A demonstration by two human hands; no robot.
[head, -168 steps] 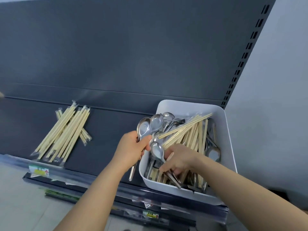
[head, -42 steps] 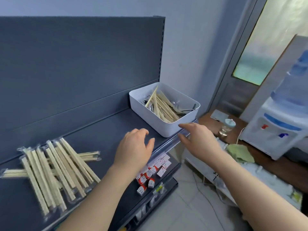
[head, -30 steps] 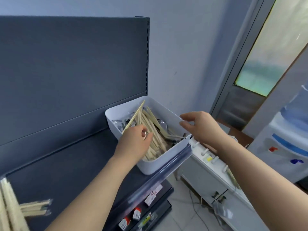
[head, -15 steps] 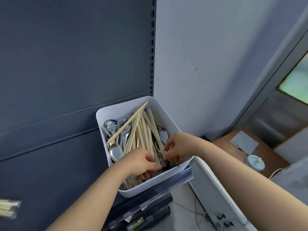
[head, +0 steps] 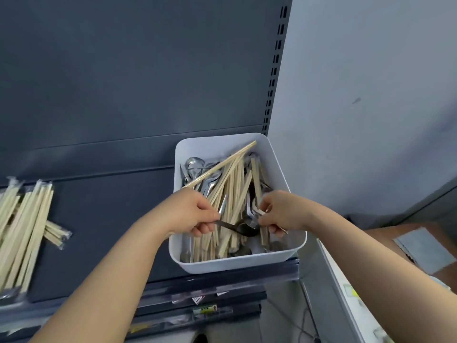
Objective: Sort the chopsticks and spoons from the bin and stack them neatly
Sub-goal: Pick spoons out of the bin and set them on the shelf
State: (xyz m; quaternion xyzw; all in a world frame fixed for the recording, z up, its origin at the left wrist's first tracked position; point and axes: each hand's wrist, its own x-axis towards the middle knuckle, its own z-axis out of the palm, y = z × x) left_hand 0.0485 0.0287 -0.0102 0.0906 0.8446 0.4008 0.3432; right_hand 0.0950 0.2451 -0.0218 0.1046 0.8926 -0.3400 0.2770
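Over the white bin (head: 222, 142), at the right end of the dark shelf (head: 111, 219), our left grip (head: 195, 215) curls round the handle of a spoon (head: 243, 229) whose bowl looks dark and glossy. Our right grip (head: 279, 214) pinches a second spoon (head: 261, 212) by its pale steel handle. Beneath them, bare wooden chopsticks (head: 232, 189) criss-cross over shiny spoons (head: 195, 164) in the bin. Wrapped chopsticks (head: 22, 226) lie stacked on the shelf, well apart to the left.

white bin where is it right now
Head view, right of centre: the white bin sits at the right end of the dark shelf beside the slotted upright, left hand and right hand reaching into it, wrapped chopsticks piled far to its left.
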